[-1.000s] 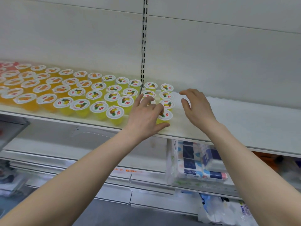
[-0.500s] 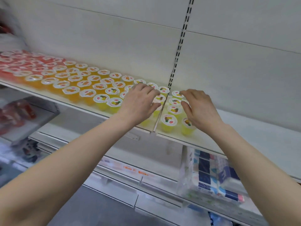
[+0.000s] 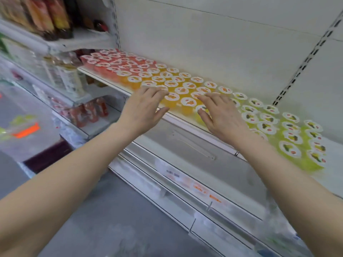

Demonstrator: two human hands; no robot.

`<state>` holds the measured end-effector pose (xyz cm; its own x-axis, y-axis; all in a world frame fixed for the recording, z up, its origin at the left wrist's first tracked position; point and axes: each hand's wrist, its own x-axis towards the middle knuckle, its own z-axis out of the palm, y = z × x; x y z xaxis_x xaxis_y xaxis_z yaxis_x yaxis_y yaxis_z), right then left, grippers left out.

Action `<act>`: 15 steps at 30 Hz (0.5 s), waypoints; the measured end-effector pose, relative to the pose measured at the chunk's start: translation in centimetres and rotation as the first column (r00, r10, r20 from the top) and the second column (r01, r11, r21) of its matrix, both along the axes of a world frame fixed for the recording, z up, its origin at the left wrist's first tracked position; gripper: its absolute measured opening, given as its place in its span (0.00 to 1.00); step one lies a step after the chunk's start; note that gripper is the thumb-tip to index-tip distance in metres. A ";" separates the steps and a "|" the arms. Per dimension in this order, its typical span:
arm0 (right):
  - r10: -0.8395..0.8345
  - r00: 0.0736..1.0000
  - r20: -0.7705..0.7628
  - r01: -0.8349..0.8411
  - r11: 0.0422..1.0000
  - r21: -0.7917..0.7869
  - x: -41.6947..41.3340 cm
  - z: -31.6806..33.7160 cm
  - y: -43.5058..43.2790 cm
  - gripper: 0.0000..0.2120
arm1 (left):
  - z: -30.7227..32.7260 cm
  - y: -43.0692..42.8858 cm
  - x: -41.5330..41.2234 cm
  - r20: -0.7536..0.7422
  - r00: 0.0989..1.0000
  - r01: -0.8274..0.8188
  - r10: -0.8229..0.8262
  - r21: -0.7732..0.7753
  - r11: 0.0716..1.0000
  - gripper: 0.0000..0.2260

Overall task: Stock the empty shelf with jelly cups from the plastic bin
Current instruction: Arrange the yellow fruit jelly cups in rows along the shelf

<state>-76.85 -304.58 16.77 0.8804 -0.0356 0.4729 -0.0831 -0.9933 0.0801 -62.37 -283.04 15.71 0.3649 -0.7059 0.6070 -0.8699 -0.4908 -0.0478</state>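
Rows of jelly cups fill the white shelf [image 3: 185,120]: red cups [image 3: 111,62] at the far left, orange cups [image 3: 178,84] in the middle, yellow-green cups [image 3: 289,132] on the right. My left hand [image 3: 144,110] hovers at the shelf's front edge over the orange cups, fingers spread and slightly bent, holding nothing. My right hand [image 3: 220,115] lies over the cups where orange meets yellow-green, fingers straight, fingertips touching the lids. The plastic bin is out of view.
Bottles [image 3: 46,17] stand on an upper shelf at the top left. More bottles [image 3: 68,78] and red packets [image 3: 89,112] sit on lower shelves to the left. A slotted upright [image 3: 304,65] runs up the back panel on the right. Grey floor lies below.
The view has swung left along the shelf. Both hands have moved left from the yellow-green cups to the orange ones. The red cups and the bottle shelves have come into view.
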 end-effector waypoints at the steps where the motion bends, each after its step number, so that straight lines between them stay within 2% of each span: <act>1: 0.025 1.000 -0.004 -0.025 1.000 -0.001 1.7 -0.3 1.7 0.22 | -0.3 2.1 1.3 0.003 1.000 -0.019 0.019 0.008 1.000 0.21; 10: 0.241 0.970 -0.032 -0.239 0.969 0.053 15.5 -4.2 17.2 0.23 | -3.1 19.8 10.4 -0.127 0.970 -0.198 0.208 0.093 0.976 0.24; 15: 0.355 0.931 -0.085 -0.349 0.934 0.082 21.8 -6.3 24.3 0.23 | -5.5 27.5 13.7 -0.162 0.944 -0.284 0.288 0.049 0.958 0.21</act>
<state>-55.06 -280.29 10.46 0.8835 0.2574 0.3915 0.2775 -0.9607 0.0054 -48.72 -255.57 10.21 0.6473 -0.5712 0.5047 -0.6900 -0.7204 0.0696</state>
